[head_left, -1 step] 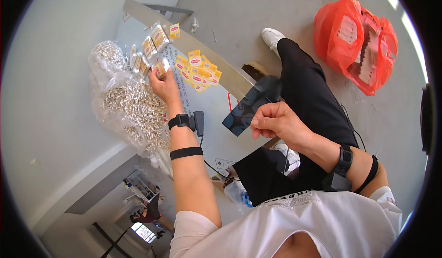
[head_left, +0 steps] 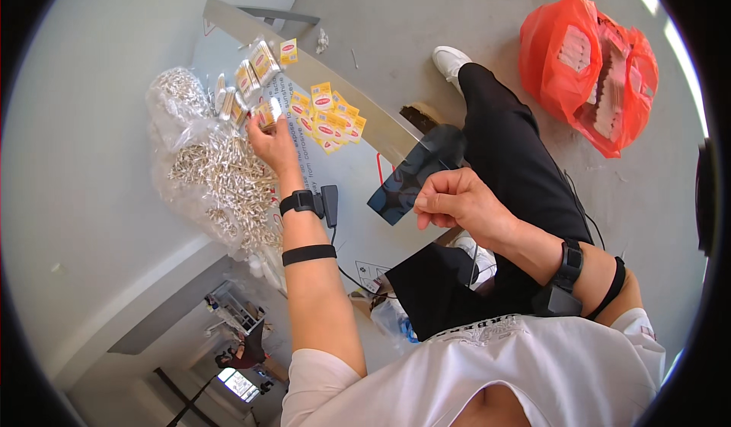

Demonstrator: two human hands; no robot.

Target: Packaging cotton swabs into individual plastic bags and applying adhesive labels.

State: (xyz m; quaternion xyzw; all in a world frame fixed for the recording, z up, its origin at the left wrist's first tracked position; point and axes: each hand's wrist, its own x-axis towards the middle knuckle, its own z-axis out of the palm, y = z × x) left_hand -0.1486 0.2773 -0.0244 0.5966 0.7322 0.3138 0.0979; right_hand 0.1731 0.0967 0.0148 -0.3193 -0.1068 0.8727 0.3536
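Pale printed table (head_left: 350, 233), slanting across the view. Red plastic bag (head_left: 557, 99) on the floor, well apart on the right, light-coloured packs inside. Clear plastic bag (head_left: 162, 116) along the table's far-left side, loose cotton swabs (head_left: 225, 175) heaped in its open part. Dark see-through sheet (head_left: 403, 183) at the near edge; right hand (head_left: 457, 204) just beside it, fingers curled, thumb to forefinger, narrow grip, can't tell if anything thin is pinched. Left hand (head_left: 274, 143) holds one small swab pack (head_left: 266, 112) between thumb and fingers, beside more swab packs (head_left: 255, 70). Yellow-and-white cards (head_left: 331, 118) overlap in a spread pile right of left hand.
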